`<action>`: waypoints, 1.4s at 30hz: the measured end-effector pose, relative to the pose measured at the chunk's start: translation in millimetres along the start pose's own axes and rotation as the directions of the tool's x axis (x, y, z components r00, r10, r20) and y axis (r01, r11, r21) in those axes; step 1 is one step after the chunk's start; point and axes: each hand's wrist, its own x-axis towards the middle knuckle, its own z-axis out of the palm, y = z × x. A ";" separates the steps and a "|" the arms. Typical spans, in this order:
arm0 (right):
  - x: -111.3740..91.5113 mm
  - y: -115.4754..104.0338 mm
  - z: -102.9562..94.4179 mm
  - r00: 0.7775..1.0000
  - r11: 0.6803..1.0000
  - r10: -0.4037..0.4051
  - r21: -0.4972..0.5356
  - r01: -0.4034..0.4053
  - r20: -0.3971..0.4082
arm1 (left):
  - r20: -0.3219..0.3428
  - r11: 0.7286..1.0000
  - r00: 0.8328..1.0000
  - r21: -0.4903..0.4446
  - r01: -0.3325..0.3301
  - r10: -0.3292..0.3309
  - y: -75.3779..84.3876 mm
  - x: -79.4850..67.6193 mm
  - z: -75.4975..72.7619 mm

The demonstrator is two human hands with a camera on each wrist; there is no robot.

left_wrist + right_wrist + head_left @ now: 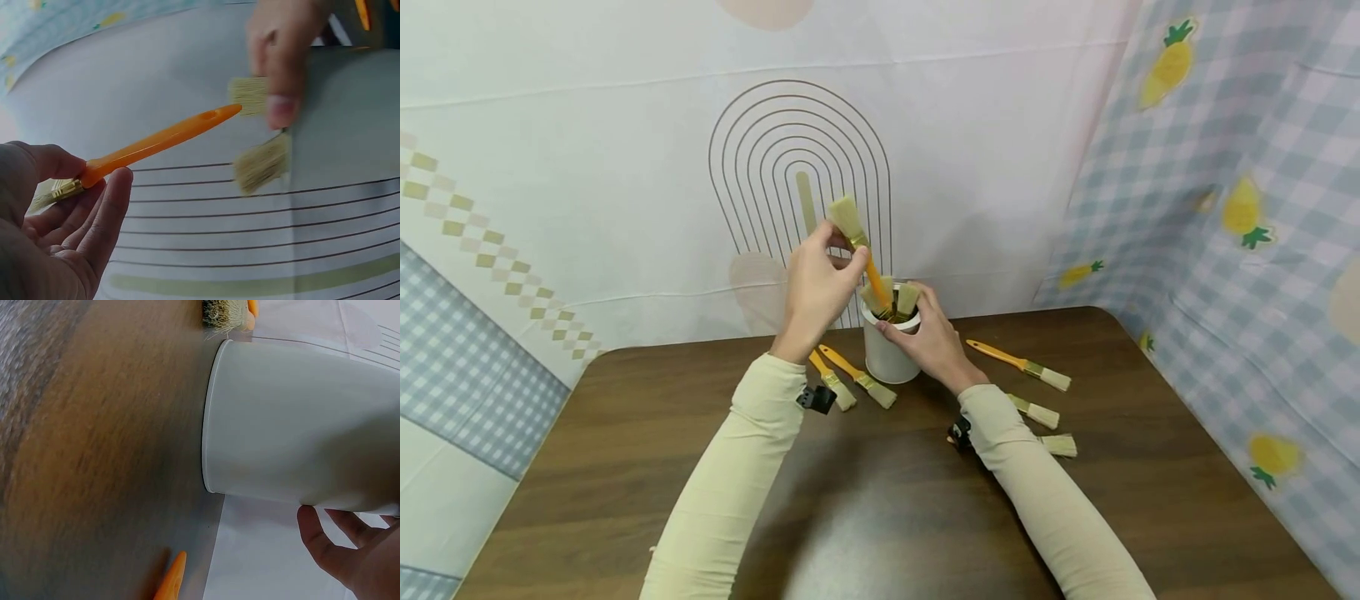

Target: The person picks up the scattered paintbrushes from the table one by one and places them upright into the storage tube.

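My left hand pinches a paintbrush at its metal collar between thumb and fingers. Its bristles point up and its orange handle slants down over the mouth of a white round container. Several other paintbrushes stand in that container, bristles upward, their handles hidden inside. My right hand grips the container near its rim, thumb at the front and fingers round the right side. In the right wrist view the fingertips touch the wall of the container, which stands upright on the table.
Two paintbrushes lie on the brown table left of the container. To the right lie a paintbrush and two more, partly hidden by my right arm. A patterned cloth wall rises behind the table, with a checked one at right.
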 end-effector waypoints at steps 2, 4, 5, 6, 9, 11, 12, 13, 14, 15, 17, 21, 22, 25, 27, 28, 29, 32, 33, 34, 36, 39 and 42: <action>-0.4 0.0 -0.5 1.000 1.000 0.002 0.002 -0.002 0.001 | 0.014 1.000 1.000 0.027 0.003 -0.003 -4.7 0.0 8.4; -0.7 0.1 -1.0 1.000 1.000 0.006 0.005 -0.006 0.002 | 0.035 0.998 0.999 0.061 0.011 -0.013 -10.3 -1.7 15.6; -0.7 0.2 -1.1 1.000 1.000 0.005 0.006 -0.005 0.002 | 0.048 0.997 0.999 0.072 0.017 -0.020 -13.6 -3.0 18.6; -0.6 0.3 -1.1 1.000 1.000 0.004 0.007 -0.004 0.002 | 0.060 0.996 0.998 0.085 0.023 -0.029 -16.8 -4.7 21.3; 0.0 0.6 -1.0 1.000 1.000 -0.006 0.012 0.006 0.005 | 0.080 0.993 0.995 0.106 0.044 -0.053 -26.2 -10.5 27.0; 0.4 1.0 -0.8 1.000 1.000 -0.014 0.011 0.014 0.007 | 0.078 0.992 0.995 0.111 0.055 -0.064 -31.6 -13.9 29.4; 0.6 1.3 -0.9 1.000 1.000 -0.017 0.008 0.017 0.007 | 0.075 0.992 0.995 0.115 0.056 -0.065 -33.9 -15.4 30.4; 0.4 1.2 -0.6 1.000 1.000 -0.019 0.005 0.019 0.006 | 0.070 0.991 0.995 0.121 0.057 -0.066 -36.3 -16.9 31.0; 0.4 1.3 -0.3 1.000 1.000 -0.020 0.002 0.020 0.003 | 0.069 0.990 0.995 0.129 0.061 -0.070 -38.2 -18.4 31.5; 0.4 1.3 -0.2 1.000 1.000 -0.021 -0.001 0.021 -0.001 | 0.068 0.988 0.995 0.141 0.060 -0.071 -39.8 -19.6 32.0; 0.6 1.3 -0.3 1.000 1.000 -0.021 -0.010 0.021 -0.007 | 0.069 0.985 0.995 0.164 0.058 -0.070 -42.6 -21.2 33.7; 0.6 0.9 -0.5 1.000 1.000 -0.022 -0.011 0.022 -0.005 | 0.080 0.981 0.991 0.169 0.090 -0.105 -44.8 -23.2 37.3; 0.6 0.8 -0.3 1.000 1.000 -0.022 -0.010 0.022 -0.002 | 0.081 0.982 0.990 0.164 0.099 -0.113 -45.0 -23.6 38.2; 0.3 1.0 0.4 1.000 1.000 -0.025 -0.004 0.025 0.002 | 0.096 0.982 0.987 0.150 0.117 -0.132 -44.6 -24.9 39.8; 0.4 1.1 1.0 1.000 1.000 -0.024 -0.004 0.024 0.001 | 0.107 0.981 0.985 0.157 0.115 -0.133 -44.6 -26.2 39.8; 0.4 1.2 1.5 1.000 1.000 -0.022 -0.006 0.022 0.000 | 0.120 0.981 0.984 0.158 0.114 -0.134 -44.9 -26.9 39.6; 0.6 1.3 1.9 1.000 1.000 -0.022 -0.006 0.022 0.001 | 0.134 0.980 0.982 0.160 0.115 -0.137 -45.2 -27.4 39.2; 1.3 0.0 2.5 1.000 1.000 -0.020 -0.003 0.020 0.001 | 0.181 0.981 0.972 0.151 0.121 -0.148 -46.5 -27.2 35.2; 1.4 -0.5 2.5 1.000 1.000 -0.020 0.000 0.020 0.001 | 0.200 0.982 0.967 0.136 0.132 -0.157 -47.3 -26.8 32.4; 1.5 -0.9 2.4 1.000 1.000 -0.020 0.002 0.020 0.002 | 0.219 0.982 0.961 0.123 0.142 -0.166 -48.0 -26.0 28.8; 2.1 -1.4 2.0 1.000 1.000 -0.020 0.004 0.020 0.001 | 0.254 0.982 0.950 0.097 0.163 -0.183 -50.4 -24.0 18.8; 2.9 0.0 1.6 1.000 1.000 -0.019 -0.001 0.019 -0.003 | 0.290 0.981 0.937 0.045 0.188 -0.193 -57.3 -20.5 -0.7; 3.2 2.2 1.0 1.000 1.000 -0.012 -0.007 0.012 -0.005 | 0.326 0.986 0.931 0.040 0.159 -0.163 -68.7 -16.5 -19.2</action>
